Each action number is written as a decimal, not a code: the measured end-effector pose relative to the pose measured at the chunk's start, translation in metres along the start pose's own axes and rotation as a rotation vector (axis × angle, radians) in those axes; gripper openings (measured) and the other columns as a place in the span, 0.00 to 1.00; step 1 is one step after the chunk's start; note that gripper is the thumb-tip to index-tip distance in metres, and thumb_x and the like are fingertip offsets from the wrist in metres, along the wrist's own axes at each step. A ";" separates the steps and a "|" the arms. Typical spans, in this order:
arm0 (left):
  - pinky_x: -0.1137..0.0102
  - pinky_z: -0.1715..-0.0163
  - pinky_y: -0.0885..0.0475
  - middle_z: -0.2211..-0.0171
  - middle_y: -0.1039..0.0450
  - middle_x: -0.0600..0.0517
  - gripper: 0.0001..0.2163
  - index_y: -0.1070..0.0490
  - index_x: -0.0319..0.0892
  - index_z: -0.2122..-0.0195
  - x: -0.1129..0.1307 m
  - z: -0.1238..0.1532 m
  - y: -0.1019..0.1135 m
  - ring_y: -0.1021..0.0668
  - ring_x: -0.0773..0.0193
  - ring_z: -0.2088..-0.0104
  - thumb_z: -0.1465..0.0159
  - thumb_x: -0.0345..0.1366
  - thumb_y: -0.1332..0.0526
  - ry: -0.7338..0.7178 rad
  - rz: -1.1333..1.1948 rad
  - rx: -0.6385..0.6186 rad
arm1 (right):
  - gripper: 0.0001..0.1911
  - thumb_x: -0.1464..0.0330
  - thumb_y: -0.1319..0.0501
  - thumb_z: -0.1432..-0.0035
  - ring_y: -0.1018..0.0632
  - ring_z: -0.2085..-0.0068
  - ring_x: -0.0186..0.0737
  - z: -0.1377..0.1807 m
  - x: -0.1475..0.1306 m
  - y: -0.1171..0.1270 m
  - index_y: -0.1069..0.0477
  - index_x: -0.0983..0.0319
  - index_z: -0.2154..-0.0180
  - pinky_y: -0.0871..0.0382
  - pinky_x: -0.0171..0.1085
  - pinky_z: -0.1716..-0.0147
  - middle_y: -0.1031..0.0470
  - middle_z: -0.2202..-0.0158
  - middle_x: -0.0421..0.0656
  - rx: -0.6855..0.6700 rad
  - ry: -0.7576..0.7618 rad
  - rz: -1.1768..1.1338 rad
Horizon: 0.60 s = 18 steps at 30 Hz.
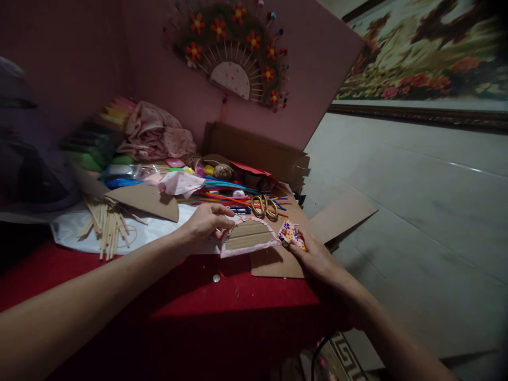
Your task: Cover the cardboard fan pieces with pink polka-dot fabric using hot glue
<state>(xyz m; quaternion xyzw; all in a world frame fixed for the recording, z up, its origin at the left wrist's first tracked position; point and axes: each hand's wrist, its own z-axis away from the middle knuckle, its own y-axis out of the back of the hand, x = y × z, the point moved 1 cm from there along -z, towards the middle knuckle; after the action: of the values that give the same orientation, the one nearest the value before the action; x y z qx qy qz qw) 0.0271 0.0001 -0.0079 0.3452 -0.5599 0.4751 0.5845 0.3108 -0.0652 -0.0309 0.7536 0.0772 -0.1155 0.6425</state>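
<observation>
The left hand (209, 222) grips a fabric-edged cardboard semicircle (251, 235).

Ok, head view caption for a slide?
Left hand holds a cloth-edged cardboard semicircle; right hand holds a flower-patterned object.

Framed picture (428, 58) on tiled wall (420, 185)

Pale tiled wall (420, 174), dim light
</observation>
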 end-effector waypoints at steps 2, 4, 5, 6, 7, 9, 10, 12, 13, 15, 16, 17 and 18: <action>0.75 0.84 0.41 0.82 0.31 0.56 0.13 0.31 0.37 0.67 -0.001 -0.002 0.001 0.32 0.71 0.85 0.55 0.26 0.35 0.003 -0.008 0.005 | 0.28 0.58 0.50 0.39 0.32 0.44 0.51 0.002 -0.001 0.002 0.43 0.66 0.42 0.38 0.46 0.48 0.35 0.43 0.56 -0.005 -0.008 -0.013; 0.74 0.84 0.40 0.82 0.31 0.55 0.13 0.31 0.38 0.67 -0.001 -0.003 0.002 0.32 0.70 0.85 0.55 0.27 0.35 0.008 -0.014 0.013 | 0.27 0.58 0.50 0.39 0.31 0.45 0.51 0.005 -0.002 0.004 0.43 0.65 0.42 0.38 0.46 0.48 0.34 0.44 0.55 0.007 -0.015 -0.016; 0.74 0.84 0.40 0.82 0.31 0.56 0.13 0.31 0.37 0.67 0.000 -0.004 0.002 0.32 0.70 0.85 0.55 0.27 0.35 0.007 -0.028 0.023 | 0.27 0.59 0.50 0.39 0.31 0.45 0.51 0.006 -0.003 0.005 0.42 0.65 0.43 0.38 0.47 0.48 0.34 0.44 0.55 0.018 -0.013 -0.011; 0.74 0.84 0.40 0.83 0.32 0.56 0.13 0.31 0.37 0.67 0.001 -0.004 0.003 0.32 0.71 0.85 0.55 0.27 0.35 0.002 -0.050 0.038 | 0.26 0.59 0.49 0.40 0.30 0.46 0.52 0.008 -0.004 0.006 0.41 0.65 0.43 0.37 0.47 0.48 0.33 0.45 0.55 0.031 -0.009 -0.001; 0.75 0.85 0.40 0.83 0.32 0.56 0.13 0.31 0.36 0.67 0.002 -0.005 0.004 0.33 0.71 0.85 0.55 0.26 0.35 -0.006 -0.079 0.056 | 0.26 0.58 0.49 0.40 0.30 0.46 0.52 0.009 -0.005 0.008 0.40 0.65 0.44 0.37 0.47 0.49 0.32 0.46 0.55 0.050 -0.009 0.014; 0.75 0.85 0.41 0.84 0.33 0.56 0.12 0.30 0.35 0.67 0.006 -0.004 0.006 0.34 0.72 0.86 0.55 0.26 0.35 -0.026 -0.142 0.096 | 0.27 0.57 0.48 0.41 0.29 0.48 0.54 0.011 -0.007 0.011 0.38 0.67 0.46 0.36 0.48 0.51 0.31 0.49 0.57 0.112 -0.016 0.053; 0.75 0.85 0.42 0.84 0.33 0.57 0.12 0.30 0.35 0.67 0.008 -0.004 0.006 0.34 0.72 0.86 0.55 0.25 0.36 -0.028 -0.170 0.110 | 0.27 0.56 0.48 0.41 0.29 0.50 0.54 0.012 -0.009 0.013 0.37 0.68 0.46 0.35 0.48 0.53 0.31 0.50 0.57 0.155 -0.016 0.070; 0.74 0.85 0.42 0.86 0.34 0.58 0.12 0.31 0.36 0.67 0.009 -0.005 0.008 0.35 0.71 0.87 0.54 0.25 0.37 -0.012 -0.210 0.119 | 0.26 0.57 0.47 0.41 0.27 0.53 0.52 0.012 -0.015 0.016 0.36 0.68 0.47 0.33 0.47 0.56 0.31 0.52 0.56 0.255 0.007 0.087; 0.74 0.85 0.42 0.87 0.35 0.58 0.12 0.31 0.36 0.66 0.008 -0.006 0.009 0.35 0.70 0.87 0.54 0.26 0.37 -0.008 -0.231 0.116 | 0.25 0.57 0.47 0.41 0.27 0.54 0.52 0.011 -0.019 0.017 0.35 0.67 0.47 0.33 0.46 0.58 0.30 0.54 0.55 0.298 0.033 0.083; 0.73 0.84 0.40 0.86 0.34 0.57 0.11 0.30 0.36 0.66 0.006 -0.009 0.011 0.33 0.69 0.85 0.53 0.28 0.38 -0.066 -0.325 0.115 | 0.22 0.59 0.47 0.40 0.27 0.56 0.50 0.009 -0.028 0.018 0.33 0.66 0.50 0.32 0.45 0.59 0.30 0.56 0.53 0.359 0.107 0.053; 0.73 0.83 0.39 0.85 0.32 0.55 0.10 0.29 0.36 0.67 0.005 -0.010 0.013 0.32 0.67 0.84 0.52 0.30 0.38 -0.134 -0.409 0.130 | 0.20 0.60 0.46 0.40 0.27 0.56 0.49 0.007 -0.033 0.018 0.32 0.65 0.51 0.33 0.44 0.58 0.30 0.57 0.52 0.388 0.147 0.034; 0.72 0.81 0.38 0.82 0.30 0.53 0.08 0.28 0.37 0.68 0.004 -0.012 0.014 0.30 0.67 0.81 0.51 0.31 0.39 -0.250 -0.532 0.156 | 0.18 0.61 0.46 0.40 0.27 0.56 0.48 0.005 -0.040 0.018 0.31 0.64 0.52 0.33 0.44 0.58 0.30 0.58 0.51 0.422 0.186 0.010; 0.72 0.78 0.37 0.79 0.27 0.51 0.06 0.28 0.38 0.70 0.003 -0.014 0.016 0.28 0.66 0.78 0.50 0.32 0.39 -0.298 -0.576 0.186 | 0.17 0.61 0.46 0.40 0.27 0.56 0.48 0.003 -0.047 0.018 0.30 0.63 0.54 0.33 0.44 0.57 0.30 0.58 0.50 0.459 0.221 -0.019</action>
<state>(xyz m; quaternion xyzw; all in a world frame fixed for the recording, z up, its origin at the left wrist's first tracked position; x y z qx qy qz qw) 0.0166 0.0184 -0.0089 0.6068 -0.4729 0.2837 0.5724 0.2698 -0.0695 -0.0018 0.8871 0.1257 -0.0532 0.4410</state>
